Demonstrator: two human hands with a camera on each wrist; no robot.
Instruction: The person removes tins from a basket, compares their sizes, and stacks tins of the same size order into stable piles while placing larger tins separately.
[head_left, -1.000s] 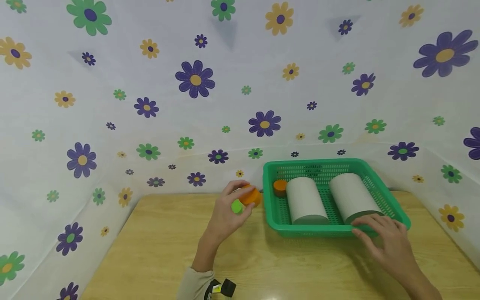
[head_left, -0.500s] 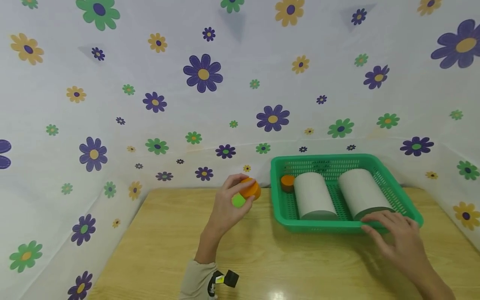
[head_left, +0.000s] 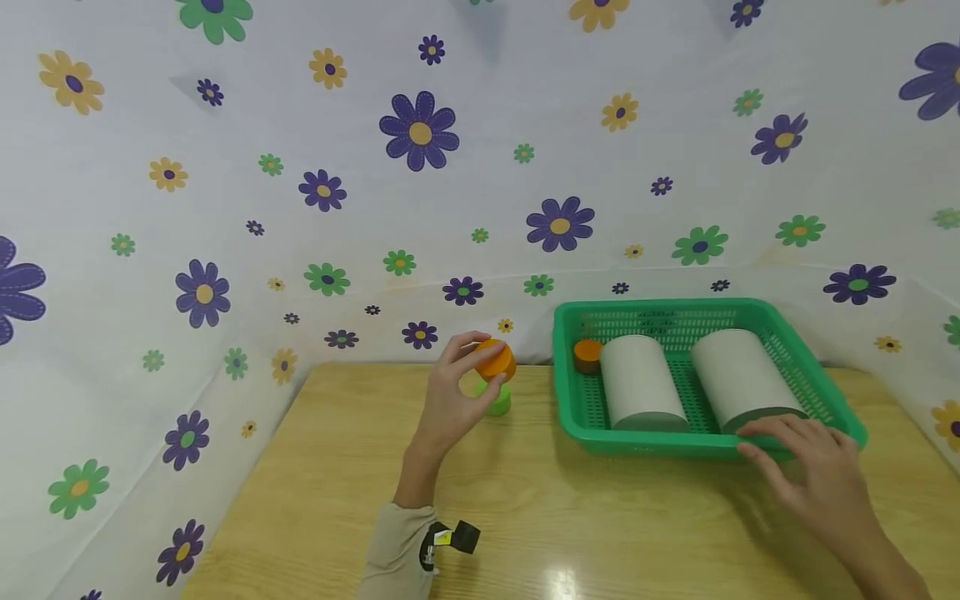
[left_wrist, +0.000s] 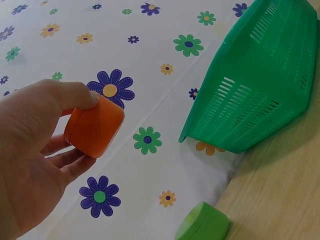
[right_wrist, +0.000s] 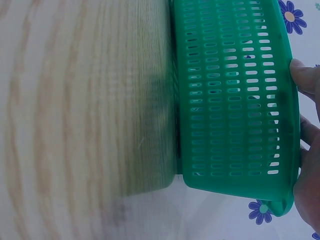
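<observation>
My left hand (head_left: 457, 400) pinches a small orange round box (head_left: 497, 362) between thumb and fingers, above the table. In the left wrist view a seam runs round this orange box (left_wrist: 95, 125). Just below it a green round box (head_left: 498, 402) stands on the table, partly hidden by the hand. My right hand (head_left: 813, 467) grips the front rim of a green basket (head_left: 645, 442) near its right end, thumb outside and fingers over the edge. The right wrist view shows the slotted side of the basket (right_wrist: 230, 100).
Inside the basket lie two large white cylinders (head_left: 641, 383) (head_left: 742, 375) on their sides. Another orange round box (head_left: 588, 356) sits in its back left part. The wooden table (head_left: 360, 467) ends at a flower-patterned white sheet (head_left: 337, 242).
The left hand has lifted the orange box slightly and moved it left from the basket, so more of the green box shows. The right hand keeps its grip. The head view has shifted.
</observation>
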